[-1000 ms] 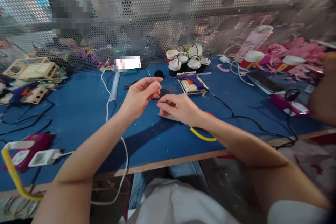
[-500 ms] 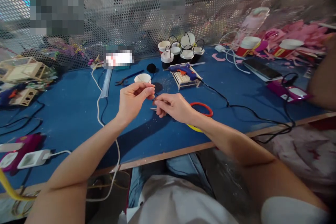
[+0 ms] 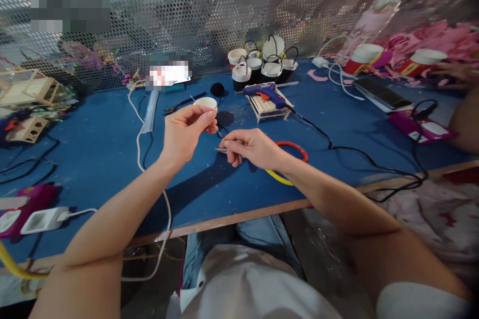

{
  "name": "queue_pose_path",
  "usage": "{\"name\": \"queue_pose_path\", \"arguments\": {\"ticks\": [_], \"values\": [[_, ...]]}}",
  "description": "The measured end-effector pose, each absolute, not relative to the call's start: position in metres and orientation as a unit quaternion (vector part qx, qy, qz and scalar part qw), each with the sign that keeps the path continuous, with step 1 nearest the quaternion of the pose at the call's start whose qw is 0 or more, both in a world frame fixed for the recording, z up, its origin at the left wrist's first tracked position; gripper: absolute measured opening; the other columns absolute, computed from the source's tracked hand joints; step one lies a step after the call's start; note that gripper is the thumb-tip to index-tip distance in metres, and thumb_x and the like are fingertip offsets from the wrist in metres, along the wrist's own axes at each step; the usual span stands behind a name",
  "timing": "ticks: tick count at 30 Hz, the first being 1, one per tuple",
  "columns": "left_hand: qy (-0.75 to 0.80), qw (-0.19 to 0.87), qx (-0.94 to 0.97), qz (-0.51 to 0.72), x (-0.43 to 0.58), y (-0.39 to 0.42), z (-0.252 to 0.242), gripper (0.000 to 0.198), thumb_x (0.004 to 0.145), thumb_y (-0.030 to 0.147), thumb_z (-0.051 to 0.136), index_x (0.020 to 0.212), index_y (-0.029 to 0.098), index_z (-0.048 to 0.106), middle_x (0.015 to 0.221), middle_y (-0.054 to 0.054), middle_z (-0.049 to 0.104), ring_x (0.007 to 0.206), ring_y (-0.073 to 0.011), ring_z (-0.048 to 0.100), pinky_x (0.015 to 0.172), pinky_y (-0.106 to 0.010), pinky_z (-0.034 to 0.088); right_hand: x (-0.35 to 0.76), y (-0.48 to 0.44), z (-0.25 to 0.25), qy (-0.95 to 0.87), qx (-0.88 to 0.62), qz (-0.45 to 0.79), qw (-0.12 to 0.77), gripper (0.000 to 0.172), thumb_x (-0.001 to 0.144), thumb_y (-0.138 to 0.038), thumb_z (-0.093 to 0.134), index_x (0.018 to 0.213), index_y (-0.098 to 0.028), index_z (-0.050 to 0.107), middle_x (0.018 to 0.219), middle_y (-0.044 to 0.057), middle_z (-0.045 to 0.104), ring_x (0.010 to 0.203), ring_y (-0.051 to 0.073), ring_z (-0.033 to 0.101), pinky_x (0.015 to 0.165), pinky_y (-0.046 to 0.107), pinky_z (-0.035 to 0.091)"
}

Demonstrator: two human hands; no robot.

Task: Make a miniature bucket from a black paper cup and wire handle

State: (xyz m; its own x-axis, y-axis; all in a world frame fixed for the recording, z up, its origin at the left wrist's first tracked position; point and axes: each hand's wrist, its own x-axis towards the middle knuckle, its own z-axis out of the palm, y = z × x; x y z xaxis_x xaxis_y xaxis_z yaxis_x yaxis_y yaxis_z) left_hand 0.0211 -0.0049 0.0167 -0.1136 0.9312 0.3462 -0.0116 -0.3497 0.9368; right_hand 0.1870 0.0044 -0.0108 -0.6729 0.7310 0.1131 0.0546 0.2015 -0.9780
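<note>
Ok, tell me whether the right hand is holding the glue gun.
No, the glue gun lies on the small wooden rack, apart from the right hand.

The blue worktop (image 3: 202,204) carries red-and-yellow-handled scissors (image 3: 295,146), a white paper cup (image 3: 208,103), a black ball (image 3: 217,89), pliers (image 3: 175,108), a wooden-stick rack (image 3: 262,108), clustered cups with black handles (image 3: 241,75) and purple power strips (image 3: 421,128).

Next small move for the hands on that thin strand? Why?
I'd probably draw the right hand slightly away from the left hand, just enough to tension the thin strand. Both hands appear to pinch it, with a short span showing between them. Small seems wise: the scissors are partly hidden by the right hand and forearm.
</note>
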Motion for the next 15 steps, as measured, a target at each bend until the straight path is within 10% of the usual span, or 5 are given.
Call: {"name": "queue_pose_path", "arguments": {"ticks": [8,15], "values": [[0.500,0.327,0.594,0.538,0.007,0.000,0.017,0.023,0.076,0.037,0.060,0.072,0.015,0.061,0.061,-0.001,0.061,0.050,-0.0105,0.057,0.054,-0.026,0.047,0.192,0.008,-0.005,-0.724,-0.324,0.505,0.340,0.017,0.086,-0.027,0.049,0.082,-0.014,0.059,0.062,-0.001,0.058,0.053,0.005,0.054,0.051,0.017,0.046],[0.408,-0.152,0.832,0.344,0.009,-0.018,0.030,0.013,0.076,0.032,0.062,0.081,0.021,0.066,0.090,-0.006,0.068,0.093,-0.0230,0.056,0.083,-0.037,0.040,0.206,0.011,0.011,-0.721,-0.328,0.545,0.273,0.024,0.087,-0.032,0.047,0.083,-0.013,0.060,0.051,-0.005,0.048,0.043,0.003,0.044,0.042,0.015,0.037]]}}
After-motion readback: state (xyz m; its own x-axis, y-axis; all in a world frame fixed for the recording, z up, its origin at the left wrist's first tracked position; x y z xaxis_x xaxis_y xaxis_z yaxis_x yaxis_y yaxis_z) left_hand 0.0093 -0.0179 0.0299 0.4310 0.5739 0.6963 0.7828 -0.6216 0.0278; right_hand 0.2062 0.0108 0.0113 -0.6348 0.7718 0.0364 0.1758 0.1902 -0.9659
